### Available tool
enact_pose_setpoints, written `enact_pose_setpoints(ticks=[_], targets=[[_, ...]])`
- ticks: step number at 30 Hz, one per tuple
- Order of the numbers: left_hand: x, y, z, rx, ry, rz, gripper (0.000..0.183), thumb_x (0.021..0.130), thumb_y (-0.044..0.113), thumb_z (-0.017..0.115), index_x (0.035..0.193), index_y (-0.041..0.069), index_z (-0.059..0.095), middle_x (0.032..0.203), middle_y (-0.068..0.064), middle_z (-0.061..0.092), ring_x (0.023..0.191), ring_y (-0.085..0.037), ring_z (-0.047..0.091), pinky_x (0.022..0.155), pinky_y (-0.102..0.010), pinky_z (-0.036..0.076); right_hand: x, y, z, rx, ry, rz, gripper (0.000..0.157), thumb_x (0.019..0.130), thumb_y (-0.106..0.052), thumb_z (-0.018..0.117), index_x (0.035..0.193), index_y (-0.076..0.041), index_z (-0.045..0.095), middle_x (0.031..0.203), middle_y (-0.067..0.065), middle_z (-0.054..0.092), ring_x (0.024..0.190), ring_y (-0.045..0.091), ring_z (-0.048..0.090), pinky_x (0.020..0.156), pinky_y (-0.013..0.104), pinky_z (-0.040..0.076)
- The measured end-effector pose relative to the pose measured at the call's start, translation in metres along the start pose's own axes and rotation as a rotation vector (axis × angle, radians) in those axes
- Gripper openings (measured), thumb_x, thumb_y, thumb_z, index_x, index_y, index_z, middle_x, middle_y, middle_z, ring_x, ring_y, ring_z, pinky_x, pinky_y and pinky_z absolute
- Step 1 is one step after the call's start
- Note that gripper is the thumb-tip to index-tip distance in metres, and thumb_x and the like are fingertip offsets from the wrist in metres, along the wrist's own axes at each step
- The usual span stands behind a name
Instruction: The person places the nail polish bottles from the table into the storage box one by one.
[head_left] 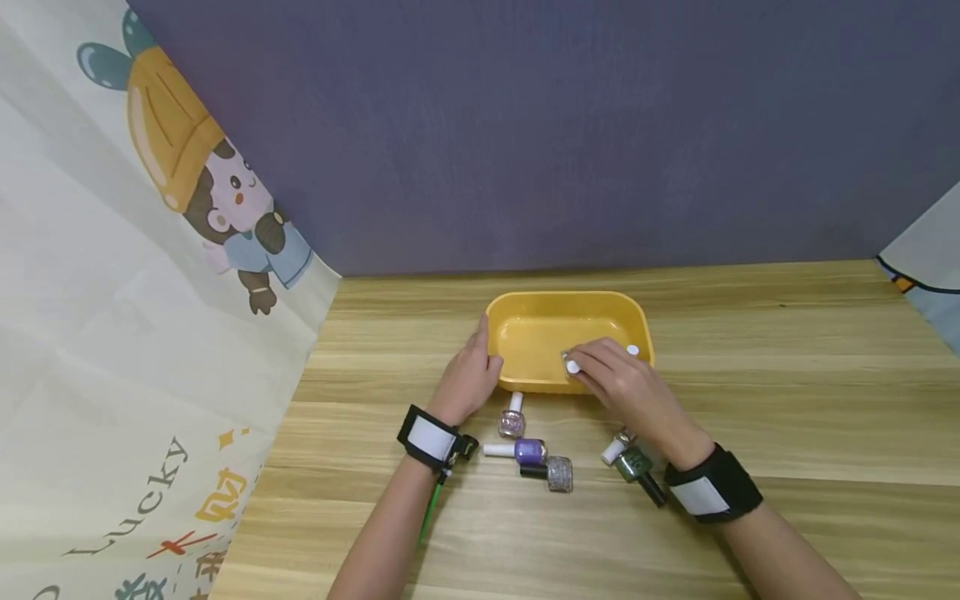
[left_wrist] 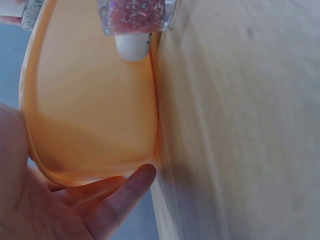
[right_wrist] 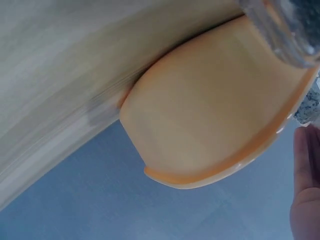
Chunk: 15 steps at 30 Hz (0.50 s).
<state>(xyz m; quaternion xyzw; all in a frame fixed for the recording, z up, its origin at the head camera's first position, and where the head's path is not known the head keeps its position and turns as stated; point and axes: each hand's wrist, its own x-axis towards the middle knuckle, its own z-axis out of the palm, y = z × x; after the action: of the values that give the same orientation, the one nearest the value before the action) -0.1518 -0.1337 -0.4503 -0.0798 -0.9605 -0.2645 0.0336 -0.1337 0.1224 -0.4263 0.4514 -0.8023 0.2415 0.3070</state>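
Observation:
My left hand holds the left end of a yellow plastic tray, its fingers along the outer wall in the left wrist view. Over the tray's front right part, my right hand pinches a nail polish bottle with a white cap and silvery glitter. Another white cap shows inside the tray at the right; the hand hides what is below it. In the right wrist view, the glitter bottle is at the fingertips, just beyond the tray's rim.
In front of the tray lie a pink glitter polish bottle, a purple one and a silver glitter one. By the right wrist lie a green bottle and a white-capped one. A dark panel stands behind the wooden table.

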Motion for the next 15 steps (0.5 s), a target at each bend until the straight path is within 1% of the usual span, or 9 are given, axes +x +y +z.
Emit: enact_pose_setpoints(ticks=[2, 4, 8, 11, 15], targets=[[-0.0005, -0.0003, 0.0002, 0.000, 0.001, 0.002, 0.068, 0.093, 0.031, 0.033, 0.148, 0.015, -0.002, 0.149, -0.011, 0.027, 0.113, -0.018, 0.046, 0.101, -0.034, 0.034, -0.0014, 0.0007, 0.0014, -0.010, -0.033, 0.006, 0.034, 0.075, -0.008, 0.068, 0.109, -0.004, 0.063, 0.107, 0.004, 0.061, 0.099, 0.016, 0.054, 0.085, 0.029, 0.046], [-0.0011, -0.0008, 0.0005, -0.001, 0.000, 0.000, 0.068, 0.093, 0.032, 0.033, 0.148, 0.015, -0.003, 0.150, -0.011, 0.026, 0.119, -0.019, 0.044, 0.102, -0.034, 0.033, -0.0026, 0.0014, 0.0030, -0.022, -0.058, 0.010, 0.032, 0.076, -0.010, 0.067, 0.108, -0.005, 0.063, 0.107, 0.003, 0.061, 0.099, 0.016, 0.054, 0.086, 0.028, 0.046], [-0.0019, -0.0012, 0.0012, 0.000, -0.008, -0.015, 0.068, 0.093, 0.032, 0.033, 0.148, 0.017, -0.005, 0.150, -0.009, 0.025, 0.129, -0.020, 0.037, 0.105, -0.032, 0.028, -0.0039, 0.0029, 0.0064, -0.043, -0.077, 0.018, 0.029, 0.079, -0.013, 0.066, 0.107, -0.006, 0.063, 0.105, 0.003, 0.061, 0.098, 0.015, 0.054, 0.084, 0.028, 0.046], [-0.0016, -0.0010, 0.0010, -0.002, -0.011, -0.019, 0.068, 0.093, 0.031, 0.034, 0.148, 0.017, -0.005, 0.151, -0.009, 0.024, 0.130, -0.021, 0.035, 0.105, -0.032, 0.028, -0.0047, 0.0036, 0.0085, -0.068, -0.093, 0.023, 0.028, 0.081, -0.015, 0.064, 0.108, -0.006, 0.063, 0.105, 0.002, 0.061, 0.097, 0.015, 0.054, 0.083, 0.028, 0.047], [-0.0009, -0.0004, -0.0005, -0.001, -0.010, -0.012, 0.068, 0.093, 0.031, 0.034, 0.148, 0.017, -0.006, 0.150, -0.010, 0.024, 0.127, -0.021, 0.038, 0.104, -0.033, 0.029, -0.0057, 0.0038, 0.0104, -0.095, -0.112, 0.034, 0.027, 0.083, -0.018, 0.062, 0.108, -0.007, 0.064, 0.104, 0.002, 0.062, 0.098, 0.015, 0.054, 0.081, 0.028, 0.048]])
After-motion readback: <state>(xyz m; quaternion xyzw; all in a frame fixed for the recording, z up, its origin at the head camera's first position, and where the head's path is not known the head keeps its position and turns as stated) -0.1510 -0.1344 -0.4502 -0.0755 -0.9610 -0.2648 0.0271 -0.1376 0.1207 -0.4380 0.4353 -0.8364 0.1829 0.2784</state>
